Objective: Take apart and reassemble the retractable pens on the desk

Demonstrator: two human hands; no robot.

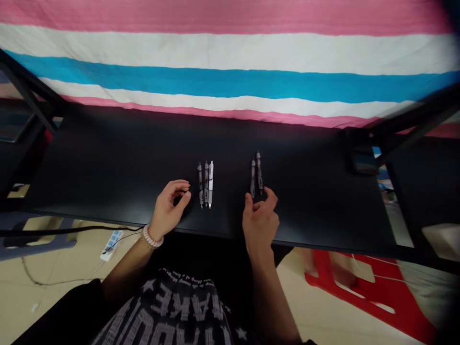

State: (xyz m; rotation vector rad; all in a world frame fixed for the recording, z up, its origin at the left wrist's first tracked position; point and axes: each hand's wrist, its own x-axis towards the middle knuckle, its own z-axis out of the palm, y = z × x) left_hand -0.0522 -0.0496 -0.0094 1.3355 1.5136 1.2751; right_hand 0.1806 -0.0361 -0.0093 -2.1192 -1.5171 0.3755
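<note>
"Right hand point(260, 221): gripping?"
"Can't tell; half-curled at the near ends of two gray pens point(253, 178)."
"And the left hand point(168, 207)?"
"Loosely open beside three pens point(206, 184), nearer the counter's point(316, 191) front edge than its back."

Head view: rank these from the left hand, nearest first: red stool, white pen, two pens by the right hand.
1. White pen: right of the left hand.
2. Two pens: farther right, by the right hand.
3. Red stool: lower right, past the table edge.

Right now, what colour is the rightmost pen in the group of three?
The pen is white and grey; head view shows it best.
</note>
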